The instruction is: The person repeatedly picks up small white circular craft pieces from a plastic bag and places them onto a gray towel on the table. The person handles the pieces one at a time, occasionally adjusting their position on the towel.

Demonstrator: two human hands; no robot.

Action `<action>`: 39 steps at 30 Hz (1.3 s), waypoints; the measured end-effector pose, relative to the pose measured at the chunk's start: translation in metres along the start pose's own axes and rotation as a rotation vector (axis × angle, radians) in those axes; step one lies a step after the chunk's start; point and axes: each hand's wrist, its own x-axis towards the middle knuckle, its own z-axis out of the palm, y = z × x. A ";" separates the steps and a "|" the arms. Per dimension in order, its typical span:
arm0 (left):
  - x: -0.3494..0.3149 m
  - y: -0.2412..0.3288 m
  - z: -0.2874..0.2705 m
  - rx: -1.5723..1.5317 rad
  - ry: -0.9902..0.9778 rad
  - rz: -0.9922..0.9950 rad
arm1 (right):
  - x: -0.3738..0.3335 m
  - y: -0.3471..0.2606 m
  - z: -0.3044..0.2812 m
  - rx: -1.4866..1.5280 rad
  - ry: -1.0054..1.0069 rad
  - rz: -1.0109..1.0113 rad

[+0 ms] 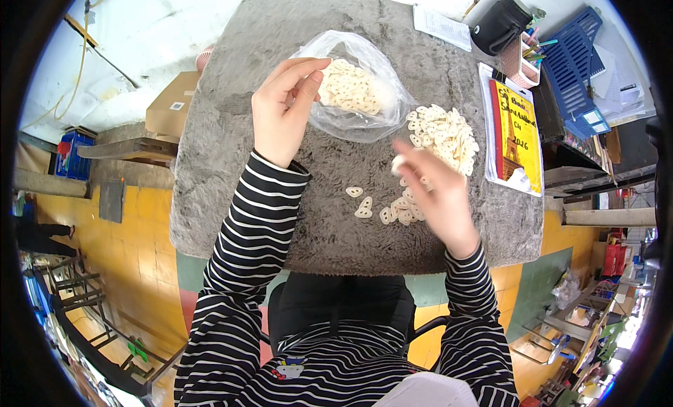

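Observation:
A clear plastic bag [382,126] lies open on the grey plush cloth, with many small cream-coloured flat pieces [350,88] with holes inside it. My left hand [286,102] hovers at the bag's left side, thumb and forefinger pinched together over the pieces; what they hold, if anything, cannot be made out. To the bag's right is a loose heap of the same pieces [449,137]. My right hand [442,193], smeared by motion, is over the near part of this heap, and a pale spot shows at its fingertips. Two single pieces [363,208] lie apart, left of the heap.
The grey plush cloth [238,126] covers the table. On its right side lies a yellow and red booklet in a clear sleeve [519,137]. Farther back are a paper sheet [442,28], a black jug [501,25] and a pink pen basket [520,62]. A cardboard box [172,105] stands left.

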 end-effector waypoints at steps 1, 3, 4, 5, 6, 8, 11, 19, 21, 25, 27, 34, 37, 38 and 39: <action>0.001 0.000 -0.002 -0.012 -0.030 -0.019 | 0.006 -0.004 -0.006 0.018 0.082 0.024; 0.002 0.000 -0.005 -0.046 -0.138 -0.063 | 0.025 -0.011 -0.018 0.050 0.260 0.078; 0.001 0.000 -0.008 -0.068 -0.214 -0.089 | 0.036 -0.012 -0.021 0.063 0.287 0.021; 0.001 0.000 -0.009 -0.076 -0.281 -0.140 | 0.049 -0.012 -0.023 0.073 0.307 -0.027; 0.000 0.001 -0.009 -0.080 -0.318 -0.159 | 0.061 -0.012 -0.023 0.082 0.320 -0.070; -0.002 0.002 -0.008 -0.076 -0.358 -0.148 | 0.084 -0.007 -0.017 0.155 0.227 -0.007; -0.002 0.004 -0.006 -0.046 -0.384 -0.161 | 0.093 0.002 -0.018 0.124 0.219 0.002; -0.003 0.005 -0.016 -0.120 -0.799 -0.140 | 0.047 0.076 -0.069 0.084 0.275 0.164; -0.007 0.006 -0.012 -0.067 -1.183 -0.132 | 0.035 0.107 -0.074 0.039 0.216 0.179; -0.049 0.008 0.024 0.399 -1.503 0.070 | 0.014 0.157 -0.060 -0.017 0.045 0.239; -0.070 0.005 0.040 0.589 -1.425 0.139 | 0.008 0.167 -0.049 0.074 -0.003 0.290; -0.089 -0.012 0.067 0.639 -0.996 0.405 | 0.007 0.142 -0.031 0.065 -0.178 0.055; -0.087 -0.020 0.073 0.666 -0.899 0.367 | 0.008 0.125 -0.022 0.043 -0.189 -0.001; -0.085 -0.022 0.074 0.652 -0.864 0.379 | 0.007 0.121 -0.019 0.040 -0.200 -0.011; -0.083 -0.025 0.074 0.652 -0.847 0.361 | 0.007 0.116 -0.016 0.029 -0.216 -0.005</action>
